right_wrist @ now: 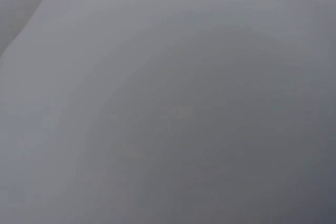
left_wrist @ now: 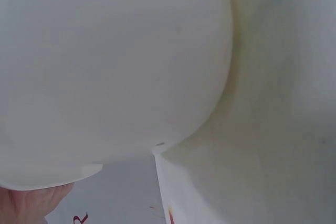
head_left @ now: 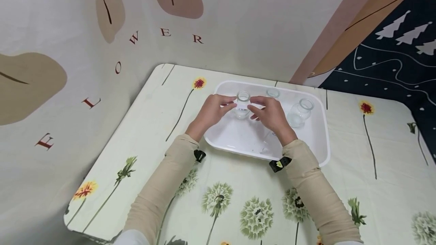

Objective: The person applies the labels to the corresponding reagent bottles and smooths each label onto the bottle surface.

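Both hands are at a small clear glass jar [head_left: 242, 115] with a white label bearing dark print, upright over the white tray [head_left: 231, 146] in the head view. My left hand [head_left: 214, 109] pinches its left side with thumb and fingers. From the right, my right hand [head_left: 271, 113] holds the label's edge and the jar's side between thumb and fingers. The left wrist view has the tray's wall [left_wrist: 115, 77] filling most of it, with part of the left hand [left_wrist: 31, 203] at the lower left. Only a blurred pale surface shows in the right wrist view.
Behind the right hand stands another glass jar [head_left: 273, 93], partly hidden. A third jar [head_left: 300, 113] sits at the tray's right side. The tray rests on a flower-print tablecloth [head_left: 238, 192]. A printed cloth wall [head_left: 245, 41] rises behind the table.
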`<state>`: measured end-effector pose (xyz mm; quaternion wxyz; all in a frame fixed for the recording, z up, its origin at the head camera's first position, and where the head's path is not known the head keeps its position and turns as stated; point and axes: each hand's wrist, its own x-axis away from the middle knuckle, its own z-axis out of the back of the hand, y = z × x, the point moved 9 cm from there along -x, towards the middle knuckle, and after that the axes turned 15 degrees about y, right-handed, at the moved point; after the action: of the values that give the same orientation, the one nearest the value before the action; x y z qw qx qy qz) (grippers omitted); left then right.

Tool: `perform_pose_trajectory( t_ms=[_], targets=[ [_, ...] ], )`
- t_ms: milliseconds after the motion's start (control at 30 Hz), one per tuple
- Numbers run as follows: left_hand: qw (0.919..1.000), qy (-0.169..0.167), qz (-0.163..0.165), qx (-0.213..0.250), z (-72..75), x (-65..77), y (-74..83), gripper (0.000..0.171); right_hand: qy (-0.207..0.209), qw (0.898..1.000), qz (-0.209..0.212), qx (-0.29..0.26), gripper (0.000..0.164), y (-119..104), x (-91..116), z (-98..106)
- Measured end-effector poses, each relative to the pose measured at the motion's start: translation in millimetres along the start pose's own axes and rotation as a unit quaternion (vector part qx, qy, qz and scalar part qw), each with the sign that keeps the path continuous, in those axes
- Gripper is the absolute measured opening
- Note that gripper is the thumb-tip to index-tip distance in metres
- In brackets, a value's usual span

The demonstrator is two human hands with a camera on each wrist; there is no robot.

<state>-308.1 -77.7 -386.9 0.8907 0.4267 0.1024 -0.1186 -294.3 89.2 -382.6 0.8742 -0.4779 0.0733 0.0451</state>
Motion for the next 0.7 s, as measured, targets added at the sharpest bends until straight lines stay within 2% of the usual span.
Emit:
perform_pose_trajectory(
  t_ms=[267,433,567,700],
  targets=[
    [0.9989,0.037,-0.011,0.025,3.7,5.7,-1.5,0.023,-0.016,1.000,-0.018,0.003,0.038,6.1,13.6,11.8],
    [0.9970,0.065,-0.028,0.033,12.4,15.9,1.0,0.019,-0.037,0.999,-0.011,0.022,0.031,13.2,29.7,37.5],
    [0.9939,0.094,-0.043,0.038,22.5,24.9,11.5,0.014,-0.047,0.997,-0.020,0.064,0.031,19.8,43.9,65.6],
    [0.9902,0.122,-0.054,0.040,29.4,34.2,31.5,0.013,-0.074,0.991,-0.039,0.106,0.031,22.9,57.6,82.0]
  ],
)
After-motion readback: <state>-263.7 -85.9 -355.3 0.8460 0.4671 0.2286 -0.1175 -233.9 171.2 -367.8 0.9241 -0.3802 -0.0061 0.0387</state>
